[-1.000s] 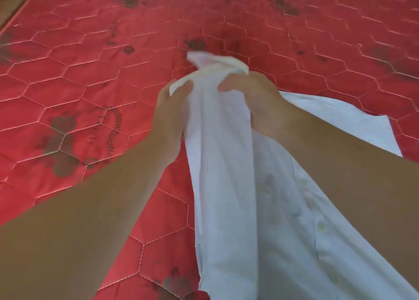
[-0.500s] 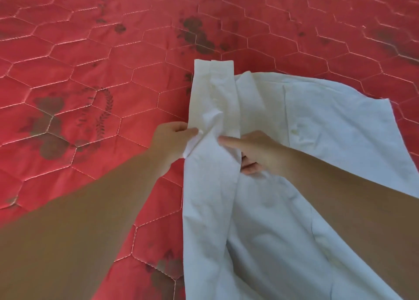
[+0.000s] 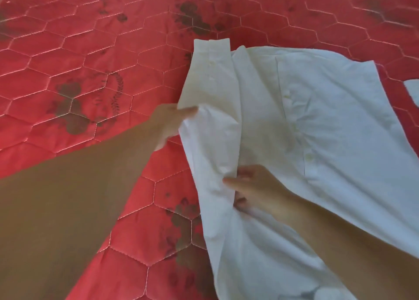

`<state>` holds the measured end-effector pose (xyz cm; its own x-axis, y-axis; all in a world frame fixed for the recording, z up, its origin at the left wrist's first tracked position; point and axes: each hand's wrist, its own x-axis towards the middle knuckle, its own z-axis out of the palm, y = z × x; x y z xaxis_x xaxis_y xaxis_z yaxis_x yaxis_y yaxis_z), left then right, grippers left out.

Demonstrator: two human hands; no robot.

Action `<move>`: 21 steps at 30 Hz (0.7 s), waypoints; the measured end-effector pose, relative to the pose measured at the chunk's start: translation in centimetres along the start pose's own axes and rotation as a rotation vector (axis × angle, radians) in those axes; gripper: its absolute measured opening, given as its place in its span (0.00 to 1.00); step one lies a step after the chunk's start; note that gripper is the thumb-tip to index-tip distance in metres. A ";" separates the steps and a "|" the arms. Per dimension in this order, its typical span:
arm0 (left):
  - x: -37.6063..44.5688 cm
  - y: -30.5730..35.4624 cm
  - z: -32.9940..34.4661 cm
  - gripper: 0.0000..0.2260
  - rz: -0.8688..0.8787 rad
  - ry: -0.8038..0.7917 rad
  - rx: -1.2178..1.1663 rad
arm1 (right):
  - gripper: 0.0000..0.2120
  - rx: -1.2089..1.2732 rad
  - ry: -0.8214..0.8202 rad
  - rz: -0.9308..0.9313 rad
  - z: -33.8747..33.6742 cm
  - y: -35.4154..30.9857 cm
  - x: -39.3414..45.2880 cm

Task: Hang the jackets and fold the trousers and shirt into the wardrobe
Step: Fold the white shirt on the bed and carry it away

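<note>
- On the left, a red quilt (image 3: 68, 57) with hexagon stitching and dark floral prints served as the work surface; its bare part carried no garment.
- Left of centre, the left hand (image 3: 169, 124) pinched the outer edge of the shirt's sleeve (image 3: 210, 82) between thumb and fingers, lifting that edge slightly off the quilt.
- At centre, the sleeve lay stretched away from the person, cuff at the far end, alongside the body of the shirt (image 3: 328, 109).
- Below centre, the right hand (image 3: 258, 191) gripped a fold of cloth where sleeve met body, fingers curled under the fabric and thumb on top.
- To the right, the shirt lay spread flat on the quilt, button placket showing; its near part ran out of view under the right forearm.
- At the far right edge, a scrap of white cloth (image 3: 413, 91) showed; what it belonged to could not be told.
- Progress, as judged: folding of the shirt had only begun, with one sleeve being arranged and no completed fold visible. No jackets, trousers or wardrobe were in view, so their state could not be told; the shirt remained to be folded and stowed.
</note>
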<state>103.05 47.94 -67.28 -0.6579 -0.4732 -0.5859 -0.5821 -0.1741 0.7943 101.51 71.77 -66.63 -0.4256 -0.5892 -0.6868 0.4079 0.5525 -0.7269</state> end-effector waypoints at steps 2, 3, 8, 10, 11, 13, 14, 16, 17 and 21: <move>-0.4 0.1 0.1 0.07 0.046 0.034 -0.129 | 0.11 0.277 0.137 -0.042 -0.4 0.9 -0.6; -0.8 0.0 0.2 0.06 0.041 0.037 -0.172 | 0.15 0.332 0.227 -0.059 -0.5 1.3 -1.0; -3.3 -3.0 0.3 0.25 -0.203 -0.360 -0.026 | 0.29 -0.313 0.339 -0.047 1.8 4.6 -4.2; -4.1 -4.1 0.1 0.27 -0.239 -0.453 -0.010 | 0.22 -0.555 0.347 -0.087 3.2 6.4 -5.3; -4.4 -4.3 -0.1 0.26 -0.241 -0.475 -0.022 | 0.17 -0.660 0.375 -0.168 3.9 7.2 -5.6; -4.9 -4.5 -0.5 0.24 -0.225 -0.514 -0.008 | 0.12 -0.708 0.433 -0.357 4.9 8.3 -6.2; -5.1 -4.5 -0.8 0.22 -0.212 -0.521 0.015 | 0.13 -0.609 0.448 -0.422 5.1 8.5 -6.5; -5.6 -4.4 -1.2 0.22 -0.179 -0.483 0.042 | 0.12 -0.223 0.437 -0.452 5.5 8.0 -7.2; -5.8 -4.5 -1.3 0.23 -0.165 -0.443 0.026 | 0.12 -0.045 0.442 -0.422 5.4 7.6 -7.6; -7.2 -5.9 -1.6 0.29 -0.210 -0.471 -0.128 | 0.12 0.380 0.523 -0.232 5.6 7.4 -8.5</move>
<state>112.02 50.97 -67.52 -0.6942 0.0175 -0.7196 -0.6807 -0.3409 0.6484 112.62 77.56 -66.11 -0.8316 -0.2524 -0.4947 0.4731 0.1448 -0.8690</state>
